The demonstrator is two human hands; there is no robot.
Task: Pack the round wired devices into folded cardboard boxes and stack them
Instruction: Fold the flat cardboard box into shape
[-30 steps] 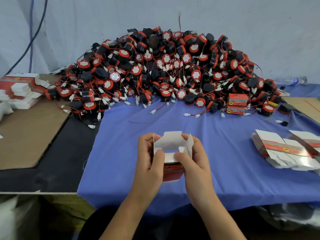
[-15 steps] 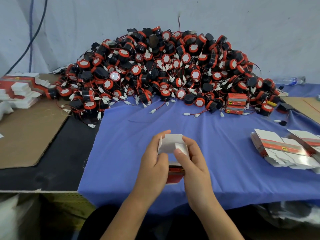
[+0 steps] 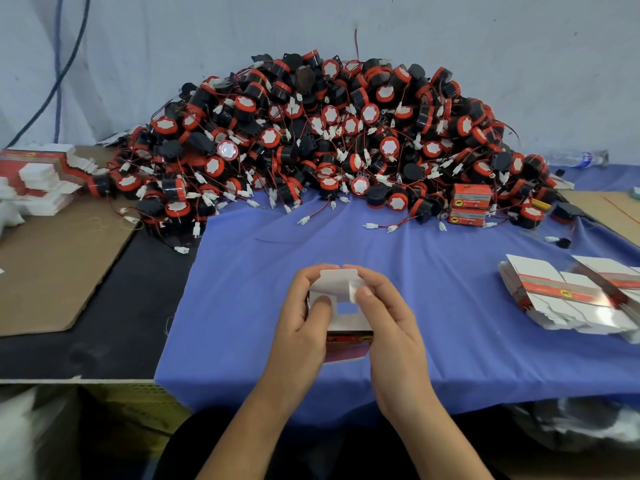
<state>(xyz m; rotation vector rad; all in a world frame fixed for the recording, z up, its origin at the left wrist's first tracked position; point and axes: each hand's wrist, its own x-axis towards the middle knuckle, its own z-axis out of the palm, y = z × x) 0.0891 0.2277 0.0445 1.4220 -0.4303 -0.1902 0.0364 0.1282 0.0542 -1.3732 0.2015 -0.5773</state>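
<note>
A small red and white cardboard box (image 3: 346, 315) sits between my hands above the near part of the blue cloth (image 3: 433, 289). My left hand (image 3: 304, 327) grips its left side, thumb on a white end flap. My right hand (image 3: 391, 327) grips the right side and pinches the flaps folded over the box's end. A big heap of round black and red wired devices (image 3: 329, 143) fills the back of the table. Two closed red boxes (image 3: 470, 206) stand stacked at the heap's right foot.
Flat unfolded box blanks (image 3: 568, 296) lie in a pile at the right. More blanks (image 3: 38, 174) are piled at the far left by a brown cardboard sheet (image 3: 55, 268). A plastic bottle (image 3: 578, 158) lies at the back right. The table's front edge runs just under my wrists.
The box's white end flaps stood open a second ago; they are now folded down over the end under my fingers. My hands have stayed in the same spot.
</note>
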